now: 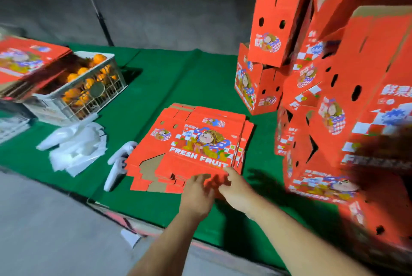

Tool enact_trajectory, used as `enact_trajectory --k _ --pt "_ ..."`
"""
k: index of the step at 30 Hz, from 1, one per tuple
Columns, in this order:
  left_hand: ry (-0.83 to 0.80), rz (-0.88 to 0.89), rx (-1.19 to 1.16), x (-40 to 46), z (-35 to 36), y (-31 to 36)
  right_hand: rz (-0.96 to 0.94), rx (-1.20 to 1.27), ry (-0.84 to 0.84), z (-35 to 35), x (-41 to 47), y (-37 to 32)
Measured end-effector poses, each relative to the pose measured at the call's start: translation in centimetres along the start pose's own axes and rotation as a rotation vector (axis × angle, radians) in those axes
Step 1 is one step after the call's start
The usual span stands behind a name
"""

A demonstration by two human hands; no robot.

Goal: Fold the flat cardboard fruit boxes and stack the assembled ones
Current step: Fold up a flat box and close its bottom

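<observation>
Green cloth covers the table, dark wall behind. Left hand and right hand meet at the near edge of the flat box pile, fingers curled onto the bottom flaps of the top sheet; both seem to pinch cardboard, though motion blur hides the exact fingertip contact. Pile lies flat mid-table, printed side up, "FRESH FRUIT" readable, several sheets slightly fanned. Just left of the pile, touching its edge, two white controllers. Further left, a heap of white plastic bags, then a white crate of oranges with more flat boxes leaning on its rim. Right side: assembled boxes stacked high and uneven, some tilted.

Step in hand looks like peeling the top sheet off for folding. Best done by gripping only one sheet, thumb under the edge, and lifting toward the body so the sheets below don't drag. Judged risk: the leaning stack at right is near; keep elbows and the lifted sheet clear of it.
</observation>
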State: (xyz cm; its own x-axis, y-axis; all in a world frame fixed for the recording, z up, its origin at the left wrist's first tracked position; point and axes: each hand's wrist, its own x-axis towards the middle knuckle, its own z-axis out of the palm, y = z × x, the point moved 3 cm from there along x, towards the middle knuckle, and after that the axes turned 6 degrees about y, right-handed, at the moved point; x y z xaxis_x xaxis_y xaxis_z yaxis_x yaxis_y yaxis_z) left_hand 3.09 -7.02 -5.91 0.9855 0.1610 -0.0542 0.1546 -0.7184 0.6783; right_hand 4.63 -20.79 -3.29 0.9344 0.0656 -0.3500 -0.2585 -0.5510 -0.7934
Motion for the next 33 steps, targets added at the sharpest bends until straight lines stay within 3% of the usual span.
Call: enact_trajectory --k 3,6,8,10,14,17,21,24,25,27,29,33 --pt "-0.153 -0.095 0.16 -0.3 1.0 -4.9 0.112 0.037 0.046 3.0 1.9 2.1" --pt "-0.197 -0.275 0.234 0.0 1.3 -7.8 0.408 0.29 0.064 5.0 3.1 4.3" --pt "-0.176 -0.402 -0.016 0.3 1.0 -8.8 0.603 0.484 0.042 6.1 3.4 5.1" --pt "-0.164 -0.46 -0.303 0.8 0.8 -9.3 0.675 0.583 0.092 6.6 4.1 5.7" --pt "-0.125 -0.364 -0.377 2.0 -0.1 -9.2 0.798 0.709 0.184 6.9 5.4 6.3" --pt "-0.071 -0.227 -0.275 2.1 -0.3 -9.1 0.754 0.701 0.221 6.7 6.1 6.6" --pt "0.06 -0.206 -0.043 2.0 -0.9 -11.0 0.601 0.548 0.311 5.5 5.4 8.0" --pt "0.118 -0.299 -0.291 2.9 -1.4 -10.9 0.548 0.431 0.406 3.9 3.7 9.1" --pt "0.102 -0.309 -0.276 3.3 -1.4 -10.6 0.517 0.438 0.425 3.3 3.2 9.1" --pt "0.045 -0.222 0.02 3.1 -1.9 -10.7 0.485 0.578 0.426 2.1 2.0 8.8" --pt "0.082 0.006 0.393 1.8 -3.3 -10.8 0.491 0.717 0.415 0.7 0.5 8.9" --pt "0.244 0.384 0.458 0.7 -6.4 -9.7 0.497 0.7 0.391 -2.8 -2.9 9.8"
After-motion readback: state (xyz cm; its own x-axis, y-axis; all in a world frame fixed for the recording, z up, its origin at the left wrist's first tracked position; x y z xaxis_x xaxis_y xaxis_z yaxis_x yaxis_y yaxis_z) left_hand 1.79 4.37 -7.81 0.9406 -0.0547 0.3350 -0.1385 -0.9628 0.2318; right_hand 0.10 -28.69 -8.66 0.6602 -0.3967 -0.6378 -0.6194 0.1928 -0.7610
